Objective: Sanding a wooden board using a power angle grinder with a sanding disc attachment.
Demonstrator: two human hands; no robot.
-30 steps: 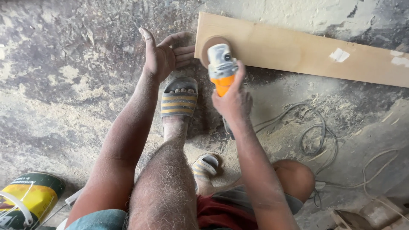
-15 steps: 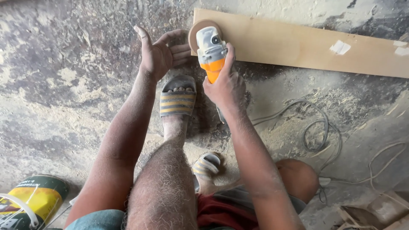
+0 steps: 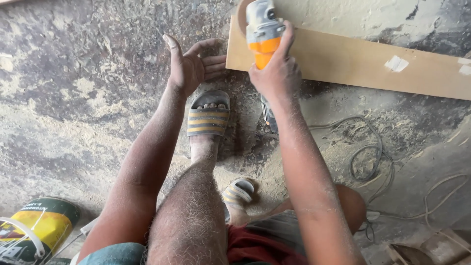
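A long pale wooden board (image 3: 363, 61) lies on the dusty floor at the top right. My right hand (image 3: 277, 74) grips an orange and grey angle grinder (image 3: 263, 30), its sanding disc sitting on the far left corner of the board at the top edge of view. My left hand (image 3: 190, 64) is open with fingers spread, its fingertips pressed against the board's left end. My foot in a striped sandal (image 3: 208, 116) rests just below both hands.
The grinder's grey cord (image 3: 367, 152) loops across the sawdust-covered floor at right. A yellow and green can with a white handle (image 3: 30, 230) lies at the bottom left. My other sandalled foot (image 3: 238, 192) is tucked under my leg. Wooden scraps (image 3: 431, 248) sit bottom right.
My right hand has pushed the grinder away from me, from the board's near left corner up to its far corner. My left hand stayed against the board's end.
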